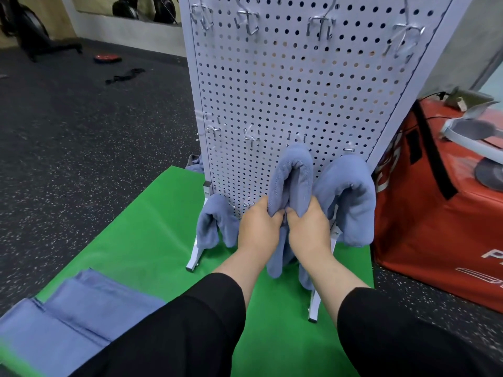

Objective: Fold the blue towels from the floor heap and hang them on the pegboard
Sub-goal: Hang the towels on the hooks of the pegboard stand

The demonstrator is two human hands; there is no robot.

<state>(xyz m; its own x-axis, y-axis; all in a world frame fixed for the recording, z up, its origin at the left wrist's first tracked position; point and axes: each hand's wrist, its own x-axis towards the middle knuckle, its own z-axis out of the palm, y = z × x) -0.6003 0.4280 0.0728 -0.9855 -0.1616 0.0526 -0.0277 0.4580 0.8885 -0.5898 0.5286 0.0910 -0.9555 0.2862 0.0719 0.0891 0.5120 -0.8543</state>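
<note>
Left hand (pixel 258 227) and right hand (pixel 307 229) both pinch the middle blue towel (pixel 292 172) draped over a pegboard (pixel 285 91) hook

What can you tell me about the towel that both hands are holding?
The middle towel is grey-blue, soft and thick like terry cloth. It is folded and draped over a hook low on the white pegboard, its top bent into a rounded hump, both ends hanging down toward the green mat. The left hand and right hand pinch its two hanging halves side by side. Another hung towel presses against its right side.
</note>
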